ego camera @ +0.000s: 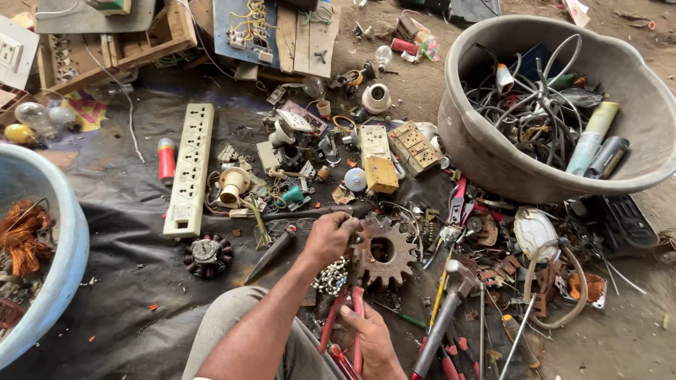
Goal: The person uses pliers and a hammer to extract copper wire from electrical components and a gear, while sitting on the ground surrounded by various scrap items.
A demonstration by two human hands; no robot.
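**Rusty gear gripped, pliers at the ready**

The left hand [329, 236] is closed on the rim of a rusty toothed gear [382, 252], which is held on edge against the black ground sheet [127, 253]. The right hand [370, 339] is wrapped around the red handles of a pair of pliers [346, 317], whose nose is pointed up at the gear's lower edge; whether anything is bitten there cannot be told. A small beaded, whitish part [331, 276] is seen just beside the gear. The gear looks whole, so the stripping is judged barely begun. Around it, a hammer [451, 299] is lying to the right, a white power strip [189, 169] to the left, and a grey tub [493, 151] of wires is standing beyond.
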